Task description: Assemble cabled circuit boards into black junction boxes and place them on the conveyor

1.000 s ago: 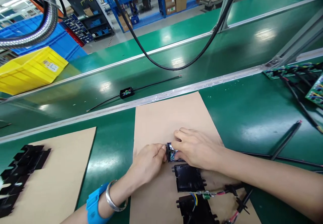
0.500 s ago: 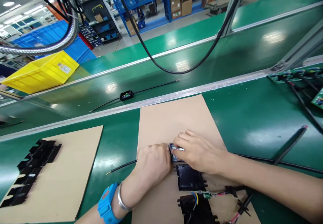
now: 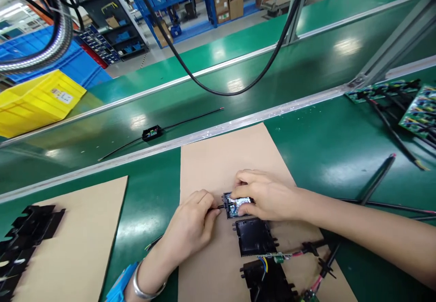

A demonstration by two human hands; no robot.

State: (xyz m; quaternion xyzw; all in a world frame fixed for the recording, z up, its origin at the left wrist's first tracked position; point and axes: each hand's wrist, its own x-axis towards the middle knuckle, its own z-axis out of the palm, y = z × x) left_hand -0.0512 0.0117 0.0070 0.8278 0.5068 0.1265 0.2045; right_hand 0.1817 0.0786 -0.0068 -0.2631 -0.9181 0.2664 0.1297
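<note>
On the cardboard sheet lies a small black case with a circuit board inside. My right hand grips this board and case from the right, thumb and fingers on it. My left hand, with a blue watch and a silver bangle at the wrist, pinches the black cable at the case's left end. Just below are an empty black case and another black case, with a board edge and blue and yellow wires between them.
Black plastic parts lie on a second cardboard sheet at left. Circuit boards and cables sit at right. A wired black case rests beyond the metal rail. A black cable hangs ahead.
My left hand has drawn back left from the case, and its cable end now shows between the fingers. More of the board is visible under my right hand. The camera view has shifted right.
</note>
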